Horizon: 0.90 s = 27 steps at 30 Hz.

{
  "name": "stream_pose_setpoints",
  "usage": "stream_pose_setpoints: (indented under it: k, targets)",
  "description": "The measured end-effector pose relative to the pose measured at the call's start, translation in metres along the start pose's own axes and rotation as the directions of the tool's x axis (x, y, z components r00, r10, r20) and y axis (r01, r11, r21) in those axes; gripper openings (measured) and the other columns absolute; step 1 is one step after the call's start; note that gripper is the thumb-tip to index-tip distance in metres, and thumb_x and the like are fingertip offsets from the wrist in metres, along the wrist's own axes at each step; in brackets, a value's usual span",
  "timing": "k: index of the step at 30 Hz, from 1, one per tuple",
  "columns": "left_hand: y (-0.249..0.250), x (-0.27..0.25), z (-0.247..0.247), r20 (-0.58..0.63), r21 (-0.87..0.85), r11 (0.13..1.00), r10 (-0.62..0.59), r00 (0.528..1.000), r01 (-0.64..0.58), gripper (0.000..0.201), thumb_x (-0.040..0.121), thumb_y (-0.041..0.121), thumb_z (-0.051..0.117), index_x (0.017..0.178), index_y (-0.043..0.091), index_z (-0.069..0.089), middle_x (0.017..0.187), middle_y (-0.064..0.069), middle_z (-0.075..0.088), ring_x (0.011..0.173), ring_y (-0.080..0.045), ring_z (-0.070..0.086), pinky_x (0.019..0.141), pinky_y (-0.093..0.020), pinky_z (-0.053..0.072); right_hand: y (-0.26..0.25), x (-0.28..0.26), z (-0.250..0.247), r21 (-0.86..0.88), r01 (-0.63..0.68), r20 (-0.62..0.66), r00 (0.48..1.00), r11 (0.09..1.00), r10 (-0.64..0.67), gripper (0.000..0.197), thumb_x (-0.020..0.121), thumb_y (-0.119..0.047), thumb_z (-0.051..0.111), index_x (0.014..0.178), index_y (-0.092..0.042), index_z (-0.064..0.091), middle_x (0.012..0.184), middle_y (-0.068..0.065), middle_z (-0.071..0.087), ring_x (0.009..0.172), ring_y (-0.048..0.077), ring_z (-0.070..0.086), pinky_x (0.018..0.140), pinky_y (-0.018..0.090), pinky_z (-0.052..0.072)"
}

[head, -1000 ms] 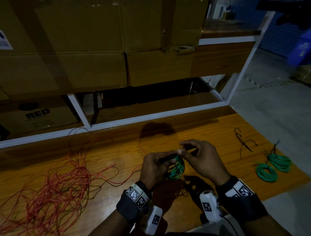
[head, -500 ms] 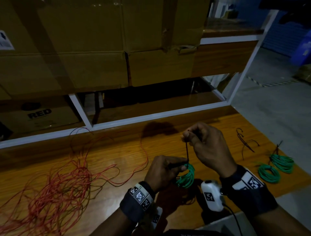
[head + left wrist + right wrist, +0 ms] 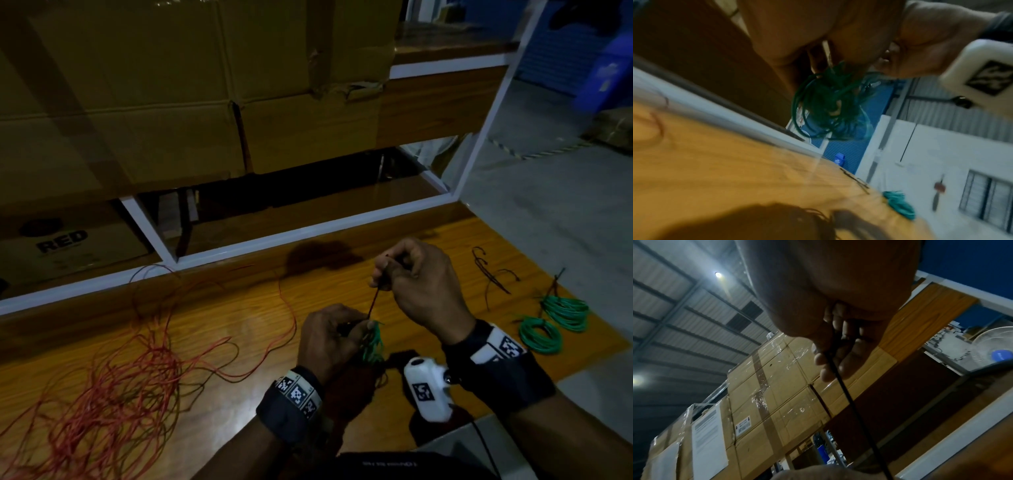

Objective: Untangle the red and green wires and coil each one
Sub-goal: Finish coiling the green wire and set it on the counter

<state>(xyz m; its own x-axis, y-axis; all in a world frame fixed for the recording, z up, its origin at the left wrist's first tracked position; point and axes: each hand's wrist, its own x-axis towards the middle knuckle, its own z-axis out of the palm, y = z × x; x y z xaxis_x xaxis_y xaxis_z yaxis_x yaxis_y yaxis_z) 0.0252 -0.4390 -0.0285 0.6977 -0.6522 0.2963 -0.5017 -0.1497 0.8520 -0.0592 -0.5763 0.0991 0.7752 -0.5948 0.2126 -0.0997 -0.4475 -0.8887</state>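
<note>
While the left hand (image 3: 330,337) grips the green coil (image 3: 372,346) to keep its loops together, the right hand (image 3: 416,281) pinches a dark tie (image 3: 374,301), apparently pulling it taut to bind the coil.

Dark wristbands (image 3: 291,407) with checkered markers

The hands (image 3: 376,308) work above the table (image 3: 239,342) near its front edge. A loose wire tangle (image 3: 102,394) sprawls on the table left of them. Two coils (image 3: 551,322) lie side by side on the table right of the hands, with short ties (image 3: 489,274) just behind the coils. Stacked boxes (image 3: 205,85) stand behind the table.
</note>
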Motion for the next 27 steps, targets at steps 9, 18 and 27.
stream_pose_setpoints:
  k: [9,18,27]
  targets:
    - [0.011,0.021,0.006,0.221,-0.229,0.933,-0.228,0.948,0.278,0.015,0.091,0.03,0.078,0.097,0.016,0.079,0.082,-0.002,0.079,0.076,-0.018,0.077,0.063,-0.04,0.063,0.012,0.008,-0.028,0.269,-0.132,-0.059,0.987,0.954,0.153,0.012,0.099,-0.016,0.065,0.095,-0.004,0.066,0.082,0.01,0.076,0.08,0.024,0.077,0.079,0.054,0.062]
    - [0.058,0.052,0.053,0.212,-0.574,0.729,-0.305,0.928,0.371,0.011,0.096,0.006,0.067,0.092,0.0,0.076,0.089,-0.012,0.078,0.084,-0.026,0.076,0.067,-0.037,0.06,0.084,-0.021,-0.066,0.151,-0.385,0.194,0.915,0.911,0.354,0.082,0.069,-0.067,0.08,0.14,-0.039,0.051,0.137,-0.01,0.061,0.127,0.005,0.055,0.098,0.036,0.056]
    - [0.087,0.071,0.136,0.487,-0.454,0.688,-0.339,0.804,0.566,0.013,0.092,0.009,0.072,0.104,0.004,0.074,0.094,-0.004,0.08,0.096,-0.025,0.075,0.082,-0.047,0.062,0.152,-0.064,-0.142,0.358,-0.467,-0.095,0.844,0.809,0.529,0.042,0.076,-0.029,0.088,0.109,-0.009,0.072,0.098,0.01,0.078,0.089,0.027,0.076,0.077,0.046,0.063]
